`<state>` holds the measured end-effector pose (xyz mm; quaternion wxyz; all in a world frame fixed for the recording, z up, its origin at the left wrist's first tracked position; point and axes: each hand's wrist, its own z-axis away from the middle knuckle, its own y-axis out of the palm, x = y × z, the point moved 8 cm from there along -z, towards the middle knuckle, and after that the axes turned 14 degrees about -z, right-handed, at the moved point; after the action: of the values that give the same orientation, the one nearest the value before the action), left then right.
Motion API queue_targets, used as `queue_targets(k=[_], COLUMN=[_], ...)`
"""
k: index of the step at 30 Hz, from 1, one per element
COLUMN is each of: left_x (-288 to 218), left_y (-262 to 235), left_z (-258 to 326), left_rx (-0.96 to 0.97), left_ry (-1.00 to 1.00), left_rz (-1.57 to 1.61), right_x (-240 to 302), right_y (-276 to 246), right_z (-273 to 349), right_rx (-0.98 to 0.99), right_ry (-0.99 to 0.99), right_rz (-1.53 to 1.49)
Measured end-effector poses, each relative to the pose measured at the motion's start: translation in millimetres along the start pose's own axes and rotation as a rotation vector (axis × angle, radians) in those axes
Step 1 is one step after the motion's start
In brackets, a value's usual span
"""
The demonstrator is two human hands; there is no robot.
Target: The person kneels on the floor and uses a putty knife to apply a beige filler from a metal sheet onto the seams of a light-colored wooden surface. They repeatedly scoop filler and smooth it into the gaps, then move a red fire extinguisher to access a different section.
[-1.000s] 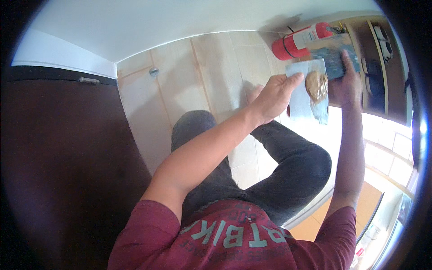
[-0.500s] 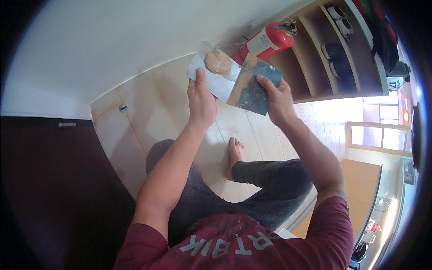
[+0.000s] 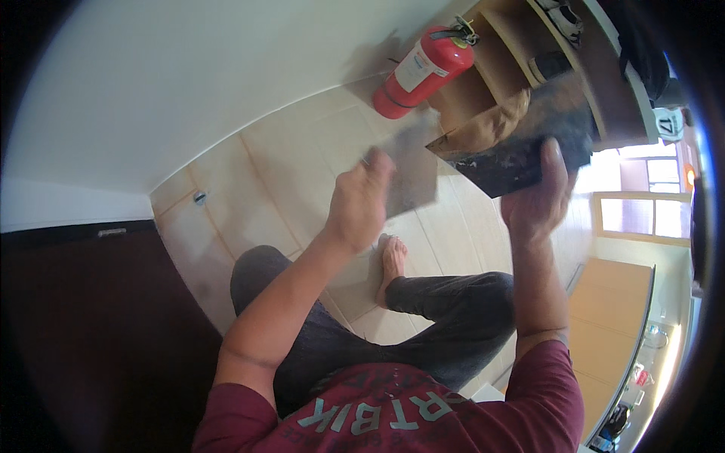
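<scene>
So the red fire extinguisher [image 3: 423,72] gets used as the landmark here. Nearer the wearer than that, a grey plate [image 3: 414,170] is gripped in the left hand [image 3: 359,198]; it's pretty blurred, so its surface can't be made out well. Over to the right of the extinguisher and a bit nearer the wearer, a dark, smeared plate [image 3: 521,162] is held tilted in the right hand [image 3: 538,200], closed around its near edge. A thick tan blob of paste [image 3: 491,124] is carried along that plate's far left edge, on the side facing the extinguisher. The two plates are overlapped slightly in view, but whether they're touching can't be told. Right beside the extinguisher, on its right, a wooden shelf unit [image 3: 615,98] is seen, with shoes [image 3: 563,21] stored in it. Well to the extinguisher's left, a small round metal fitting [image 3: 199,198] is set in the tiled floor [image 3: 302,166].
</scene>
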<state>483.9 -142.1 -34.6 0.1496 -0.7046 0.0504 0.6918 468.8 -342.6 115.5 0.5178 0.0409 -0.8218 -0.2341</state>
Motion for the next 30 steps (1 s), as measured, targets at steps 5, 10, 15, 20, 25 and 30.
queue_targets(k=[5, 10, 15, 20, 25, 30], left_x=[39.0, 52.0, 69.6, 84.4, 111.8, 105.4], left_y=[43.5, 30.0, -4.2, -46.0, -68.3, -133.0], left_z=[-18.2, -16.6, -21.3, -51.4, -63.3, -67.4], left_rx=[0.147, 0.09, 0.0, 0.139, 0.018, -0.497], left_ry=[-0.425, -0.357, -0.445, -0.36, -0.358, -0.145], left_rz=[1.245, 1.184, 0.998, 0.525, 0.295, 0.543], right_x=[-8.1, -68.5, -101.3, -95.9, -134.0, -226.8], right_y=[53.5, 3.6, -42.5, -13.2, 18.2, -14.9], right_z=[49.2, 39.2, 27.0, 22.9, 45.9, 33.9], right_rx=[1.097, 1.136, 1.194, 1.144, 1.31, 1.113], right_ry=[-0.518, -0.258, -0.114, -0.251, -0.384, 0.011], right_rz=[0.74, 0.991, 1.358, 1.428, 1.55, 1.209])
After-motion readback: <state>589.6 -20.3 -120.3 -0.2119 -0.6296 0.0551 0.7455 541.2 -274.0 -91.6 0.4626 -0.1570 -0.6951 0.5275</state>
